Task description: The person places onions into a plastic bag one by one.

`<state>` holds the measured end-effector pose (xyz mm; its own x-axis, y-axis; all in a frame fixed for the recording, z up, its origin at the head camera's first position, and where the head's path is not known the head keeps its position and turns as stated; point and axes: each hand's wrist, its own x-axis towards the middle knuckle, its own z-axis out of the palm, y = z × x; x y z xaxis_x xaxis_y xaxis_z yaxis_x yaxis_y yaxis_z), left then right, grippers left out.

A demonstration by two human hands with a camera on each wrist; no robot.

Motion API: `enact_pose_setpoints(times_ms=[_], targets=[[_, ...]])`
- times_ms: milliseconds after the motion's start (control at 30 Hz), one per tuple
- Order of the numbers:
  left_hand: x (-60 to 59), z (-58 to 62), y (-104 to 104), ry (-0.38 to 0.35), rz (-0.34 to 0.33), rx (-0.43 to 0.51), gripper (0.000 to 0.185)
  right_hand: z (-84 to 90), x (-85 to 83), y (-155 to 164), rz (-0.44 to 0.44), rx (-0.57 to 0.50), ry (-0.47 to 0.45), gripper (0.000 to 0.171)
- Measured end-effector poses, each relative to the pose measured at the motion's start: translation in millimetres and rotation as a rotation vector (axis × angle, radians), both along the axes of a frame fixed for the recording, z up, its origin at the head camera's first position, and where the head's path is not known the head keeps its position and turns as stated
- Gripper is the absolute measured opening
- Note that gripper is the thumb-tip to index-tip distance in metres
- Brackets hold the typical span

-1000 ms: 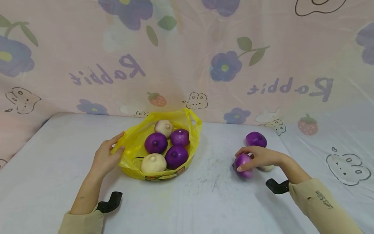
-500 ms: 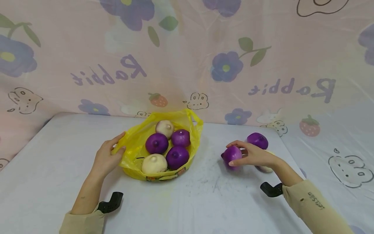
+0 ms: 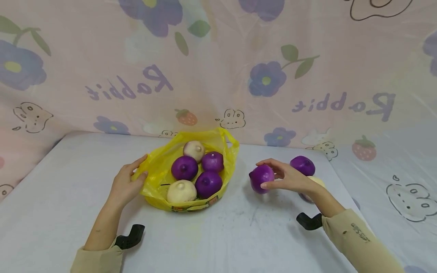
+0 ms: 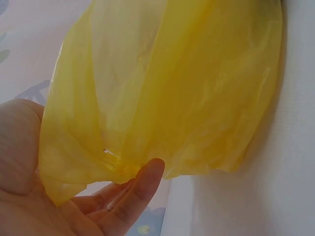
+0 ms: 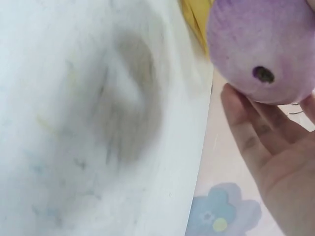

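Right hand (image 3: 285,178) grips one purple onion (image 3: 261,179) above the counter (image 3: 239,227), short of the yellow bag (image 3: 155,176) whose rim my left hand (image 3: 126,185) pinches; five lie bagged, I judge, two wait behind the right hand.

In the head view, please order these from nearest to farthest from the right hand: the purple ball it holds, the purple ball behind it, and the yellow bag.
1. The purple ball in the right hand, at its fingertips, raised off the table.
2. The second purple ball, just behind the hand, toward the wall.
3. The yellow bag, farther off to the left, its edge held by the left hand.
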<state>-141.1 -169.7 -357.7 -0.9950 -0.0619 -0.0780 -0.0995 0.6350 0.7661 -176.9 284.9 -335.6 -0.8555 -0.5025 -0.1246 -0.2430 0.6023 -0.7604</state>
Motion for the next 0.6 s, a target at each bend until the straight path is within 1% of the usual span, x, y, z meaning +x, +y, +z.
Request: enact_pose_setpoints(times_ms=[67,233,600], targets=[[-0.1,0.1,0,0.006,-0.002,0.001,0.056,1.7,-0.3,-3,-0.003,-0.015,0.015,0.062],[-0.4,0.0,-1,0.007,0.002,0.002,0.056,5.5,-1.9,-12,-0.001,-0.078,0.008,0.06],[-0.1,-1.6,-2,0.012,0.0,0.002,0.056,11.8,-3.0,-26,0.052,-0.184,-0.01,0.061]])
